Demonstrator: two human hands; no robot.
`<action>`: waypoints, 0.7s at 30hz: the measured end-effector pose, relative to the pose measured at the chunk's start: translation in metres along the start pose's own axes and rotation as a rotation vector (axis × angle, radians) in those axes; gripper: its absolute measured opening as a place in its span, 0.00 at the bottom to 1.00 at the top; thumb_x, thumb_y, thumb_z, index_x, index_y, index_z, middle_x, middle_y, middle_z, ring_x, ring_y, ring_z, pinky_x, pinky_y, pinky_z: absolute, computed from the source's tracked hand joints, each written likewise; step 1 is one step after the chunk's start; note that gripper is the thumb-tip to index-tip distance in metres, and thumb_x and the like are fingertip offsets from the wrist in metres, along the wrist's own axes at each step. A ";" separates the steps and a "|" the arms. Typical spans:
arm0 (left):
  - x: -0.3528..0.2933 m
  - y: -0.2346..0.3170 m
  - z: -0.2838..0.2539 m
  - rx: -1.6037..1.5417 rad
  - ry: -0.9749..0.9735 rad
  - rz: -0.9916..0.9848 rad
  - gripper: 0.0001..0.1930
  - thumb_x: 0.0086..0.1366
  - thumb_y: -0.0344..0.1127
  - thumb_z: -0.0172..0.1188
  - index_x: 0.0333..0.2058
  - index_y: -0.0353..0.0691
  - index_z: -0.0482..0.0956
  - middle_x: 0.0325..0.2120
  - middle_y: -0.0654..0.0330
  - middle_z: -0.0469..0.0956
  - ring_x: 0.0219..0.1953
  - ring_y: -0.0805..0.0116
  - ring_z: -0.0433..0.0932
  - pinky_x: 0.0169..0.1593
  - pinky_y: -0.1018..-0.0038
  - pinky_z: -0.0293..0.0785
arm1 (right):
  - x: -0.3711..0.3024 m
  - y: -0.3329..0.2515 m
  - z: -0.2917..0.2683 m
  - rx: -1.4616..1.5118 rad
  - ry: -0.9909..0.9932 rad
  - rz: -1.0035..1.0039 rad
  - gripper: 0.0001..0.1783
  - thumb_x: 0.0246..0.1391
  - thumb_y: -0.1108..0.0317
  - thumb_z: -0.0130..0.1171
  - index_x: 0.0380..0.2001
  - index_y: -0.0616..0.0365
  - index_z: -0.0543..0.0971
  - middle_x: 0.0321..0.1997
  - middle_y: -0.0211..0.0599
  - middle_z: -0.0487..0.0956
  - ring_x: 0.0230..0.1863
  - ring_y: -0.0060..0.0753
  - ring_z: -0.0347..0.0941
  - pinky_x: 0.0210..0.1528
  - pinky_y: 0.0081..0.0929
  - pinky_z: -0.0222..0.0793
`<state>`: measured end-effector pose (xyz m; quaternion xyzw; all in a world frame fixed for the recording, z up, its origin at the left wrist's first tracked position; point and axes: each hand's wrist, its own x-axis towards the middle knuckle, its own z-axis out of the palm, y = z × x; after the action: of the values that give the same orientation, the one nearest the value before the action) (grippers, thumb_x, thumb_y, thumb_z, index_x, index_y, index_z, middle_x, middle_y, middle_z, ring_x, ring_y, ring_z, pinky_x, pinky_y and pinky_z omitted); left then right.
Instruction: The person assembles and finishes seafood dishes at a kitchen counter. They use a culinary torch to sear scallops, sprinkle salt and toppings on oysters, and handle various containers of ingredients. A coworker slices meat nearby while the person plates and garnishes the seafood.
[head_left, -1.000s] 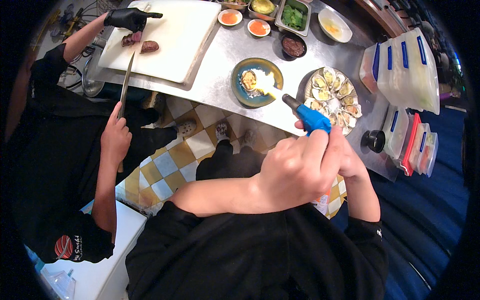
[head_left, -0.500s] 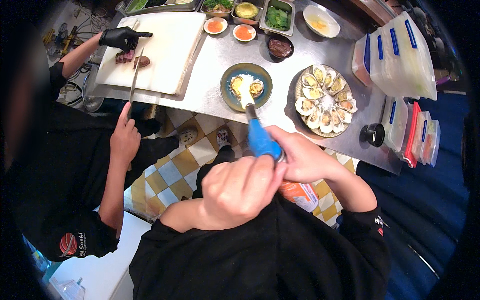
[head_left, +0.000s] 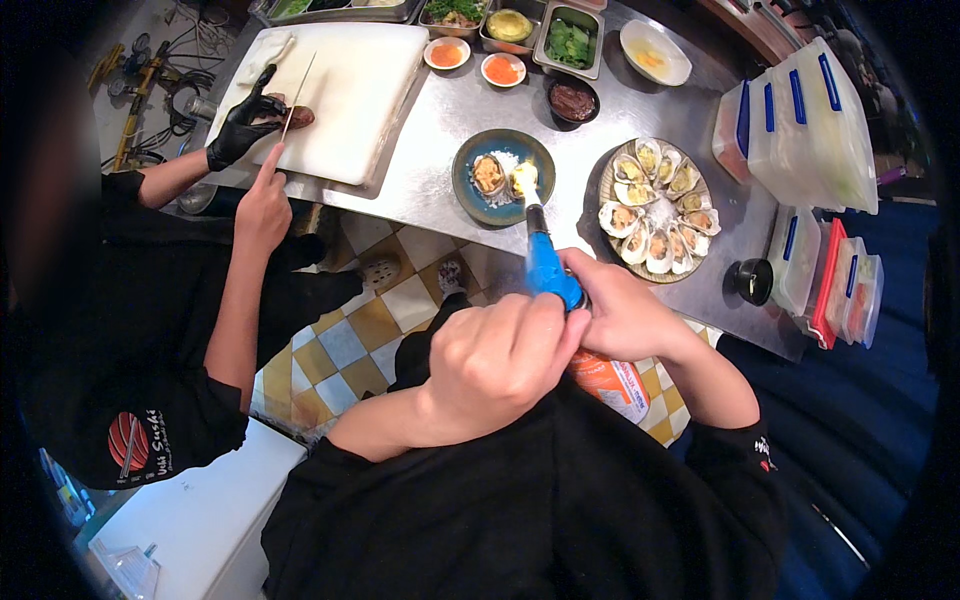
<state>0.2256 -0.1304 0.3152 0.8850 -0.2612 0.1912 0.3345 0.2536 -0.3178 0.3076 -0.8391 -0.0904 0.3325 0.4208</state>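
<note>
The blue torch is gripped by both closed hands, left hand and right hand, its long axis aimed up-frame at the teal plate.

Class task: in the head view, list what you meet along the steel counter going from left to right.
White cutting board → blue plate under the torch flame → round tray of oysters → small black jar → stacked clear lidded containers.

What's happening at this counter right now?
The person's left hand and right hand hold a blue torch, its flame on a shell in the blue dish. A platter of oysters sits to the right. Beside them, another person slices meat on a white cutting board.
</note>
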 end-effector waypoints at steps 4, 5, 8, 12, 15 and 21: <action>0.000 0.005 0.002 -0.021 -0.043 0.026 0.13 0.48 0.33 0.74 0.28 0.37 0.78 0.16 0.60 0.71 0.15 0.63 0.73 0.19 0.71 0.67 | -0.006 0.011 0.001 0.019 0.013 -0.045 0.32 0.42 0.60 0.65 0.50 0.63 0.70 0.41 0.58 0.80 0.44 0.62 0.77 0.45 0.44 0.72; 0.000 0.006 0.002 -0.026 -0.048 0.033 0.13 0.48 0.33 0.74 0.28 0.37 0.78 0.16 0.60 0.72 0.14 0.63 0.73 0.19 0.71 0.67 | -0.007 0.012 0.001 0.029 0.012 -0.063 0.32 0.42 0.60 0.65 0.51 0.63 0.70 0.41 0.58 0.80 0.44 0.62 0.77 0.45 0.44 0.72; 0.002 0.010 0.000 -0.034 -0.049 0.052 0.13 0.48 0.33 0.74 0.28 0.37 0.78 0.16 0.60 0.72 0.14 0.63 0.73 0.19 0.71 0.67 | -0.010 0.012 0.001 0.055 0.006 -0.099 0.32 0.42 0.60 0.65 0.51 0.63 0.70 0.40 0.59 0.80 0.44 0.62 0.77 0.45 0.45 0.72; 0.004 0.011 0.002 -0.022 -0.052 0.066 0.13 0.48 0.32 0.75 0.27 0.37 0.78 0.16 0.60 0.72 0.14 0.64 0.73 0.18 0.71 0.67 | -0.011 0.016 0.000 0.051 0.014 -0.079 0.32 0.42 0.61 0.65 0.51 0.62 0.70 0.41 0.58 0.80 0.45 0.62 0.77 0.46 0.45 0.71; 0.004 0.012 0.003 -0.019 -0.054 0.077 0.13 0.47 0.32 0.75 0.27 0.37 0.78 0.16 0.60 0.72 0.14 0.64 0.73 0.19 0.71 0.67 | -0.011 0.019 0.001 0.061 0.012 -0.082 0.32 0.42 0.61 0.65 0.51 0.63 0.70 0.41 0.59 0.80 0.45 0.62 0.77 0.46 0.46 0.71; 0.004 0.016 0.000 0.031 -0.132 0.124 0.10 0.49 0.30 0.71 0.27 0.37 0.78 0.19 0.60 0.72 0.16 0.66 0.73 0.19 0.73 0.67 | -0.011 0.020 -0.001 0.051 -0.010 -0.105 0.33 0.43 0.59 0.65 0.52 0.63 0.70 0.40 0.59 0.80 0.45 0.63 0.77 0.46 0.46 0.71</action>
<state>0.2189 -0.1418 0.3256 0.8828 -0.3342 0.1570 0.2904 0.2435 -0.3359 0.2985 -0.8206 -0.1279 0.3165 0.4584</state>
